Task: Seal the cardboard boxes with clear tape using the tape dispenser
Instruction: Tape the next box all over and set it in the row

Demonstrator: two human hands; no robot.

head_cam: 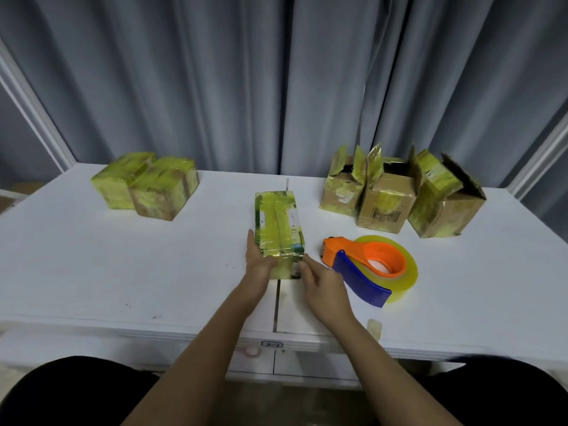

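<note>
A closed cardboard box (278,224) wrapped in yellowish clear tape lies in the middle of the white table (123,272). My left hand (257,261) rests flat against its near left side with straight fingers. My right hand (319,279) touches the box's near right corner with its fingertips. The tape dispenser (365,267), orange and blue with a roll of yellowish clear tape, lies on the table just right of my right hand, untouched.
Two taped, closed boxes (147,189) sit at the back left. Three boxes with open flaps (396,195) stand at the back right. A small scrap of tape (374,327) lies near the table's front edge. A grey curtain hangs behind.
</note>
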